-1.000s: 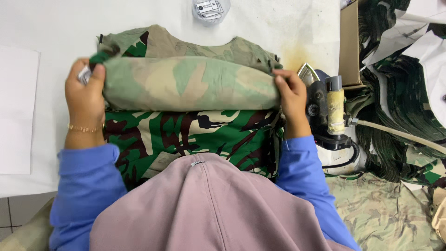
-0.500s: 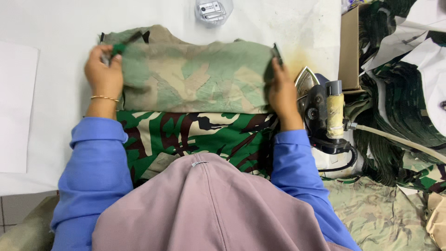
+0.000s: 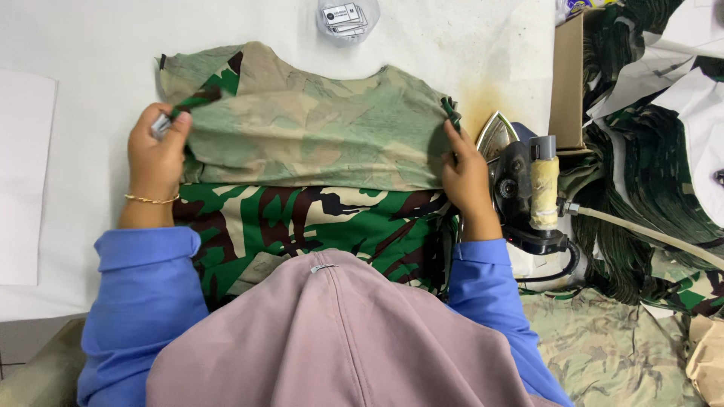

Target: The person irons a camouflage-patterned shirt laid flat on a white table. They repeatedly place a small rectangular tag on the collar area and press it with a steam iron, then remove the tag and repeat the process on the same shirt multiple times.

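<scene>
The camouflage cloth (image 3: 302, 143) now lies flatter than before; left hand (image 3: 156, 154) and right hand (image 3: 466, 177) each pinch its side edges tight.

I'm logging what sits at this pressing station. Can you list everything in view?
camouflage fabric piece: one, pale reverse side up, folded over a darker green, brown and black layer, centre of table
white table: one, under the fabric
iron: one, black with silver soleplate, hose attached, right of the fabric
clear round container: one, top edge
white sheet: one, far left
cardboard box: one, brown, upper right
camouflage fabric heap: green, far right
left hand: gold bracelet, pinching the fabric's left edge
right hand: gripping the right edge
</scene>
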